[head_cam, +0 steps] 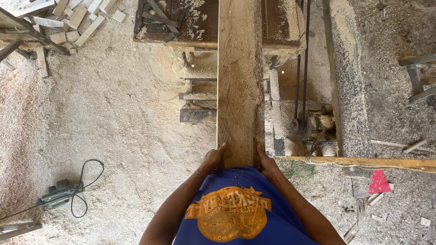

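both hands, left hand [212,159] and right hand [268,164], are gripping the near end of a long plank [240,81] with curled fingers; a power tool [56,195] is lying on sawdust at near left.

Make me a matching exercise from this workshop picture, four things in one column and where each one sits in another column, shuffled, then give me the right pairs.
Things:
1. long wooden plank
2. power tool with a black cord
3. red scrap
4. pile of short wood offcuts

Places:
A. top left, on the sawdust floor
B. lower right, on the ground below a thin wooden strip
C. middle, gripped at its near end by the left hand and the right hand
D. lower left, lying on the sawdust

Pairs: 1-C, 2-D, 3-B, 4-A
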